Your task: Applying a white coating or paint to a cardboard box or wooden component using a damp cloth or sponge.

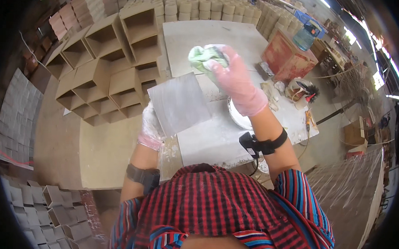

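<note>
My left hand (151,125), in a whitened pink glove, grips the left edge of a square grey box (180,104), tilted above the worktable. Only one flat, smeared face of the box shows; the fingers behind it are hidden. Raised over the table to the right, my right hand (236,79) in a pink glove clutches a crumpled pale green cloth (204,56), apart from the box. Beneath the right wrist is a white round basin (237,117), partly covered by that hand and forearm.
Brown open boxes (93,83) are stacked left on the board table. A red crate (290,55) bears a blue water jug (306,36) at right. Near the table's right edge lie a black brush (312,92) and an orange-handled tool (308,121). Rows of beige cylinders (203,10) stand behind.
</note>
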Demonstrator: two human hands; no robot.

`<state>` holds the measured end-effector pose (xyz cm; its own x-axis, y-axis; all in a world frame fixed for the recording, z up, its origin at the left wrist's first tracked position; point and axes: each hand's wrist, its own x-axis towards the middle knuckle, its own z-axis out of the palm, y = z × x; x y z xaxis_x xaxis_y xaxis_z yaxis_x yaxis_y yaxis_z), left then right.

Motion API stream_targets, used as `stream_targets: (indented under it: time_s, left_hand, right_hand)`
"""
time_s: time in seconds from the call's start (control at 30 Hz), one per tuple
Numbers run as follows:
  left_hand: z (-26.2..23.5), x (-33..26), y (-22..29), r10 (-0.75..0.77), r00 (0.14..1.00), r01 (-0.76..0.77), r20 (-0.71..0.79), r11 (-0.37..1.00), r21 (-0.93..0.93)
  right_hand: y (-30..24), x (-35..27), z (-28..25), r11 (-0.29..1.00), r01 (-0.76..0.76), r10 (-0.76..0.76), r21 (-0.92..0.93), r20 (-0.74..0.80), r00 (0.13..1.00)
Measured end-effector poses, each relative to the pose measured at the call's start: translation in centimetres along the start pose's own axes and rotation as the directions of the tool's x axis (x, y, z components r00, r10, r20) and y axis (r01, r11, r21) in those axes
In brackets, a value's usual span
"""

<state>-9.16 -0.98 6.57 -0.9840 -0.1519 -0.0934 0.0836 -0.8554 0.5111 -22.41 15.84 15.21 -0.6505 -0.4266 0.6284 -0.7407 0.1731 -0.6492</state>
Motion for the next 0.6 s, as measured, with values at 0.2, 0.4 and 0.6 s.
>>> stream_targets:
  time_s: [0.2, 0.4, 0.6]
  left_hand:
    - [-1.2, 0.6, 0.1, 0.043, 0.999, -0.044, 0.017, 0.997, 0.061]
    - [-2.0, 1.1, -1.1, 0.000, 0.992, -0.003, 0.124, 1.000, 0.026]
    - [0.1, 0.5, -2.0, -0.174, 0.984, 0.174, 0.023, 0.985, 0.005]
  right_hand:
    - [-0.5, -2.1, 0.0, 0.940, -0.217, 0.189, 0.263, 0.127, 0.974]
    - [-3.6, -4.8, 1.5, 0.820, 0.516, -0.284, -0.248, 0.607, 0.743]
    - [0.4, 0.9, 2.4, 0.815, 0.256, -0.137, -0.520, 0.256, 0.957]
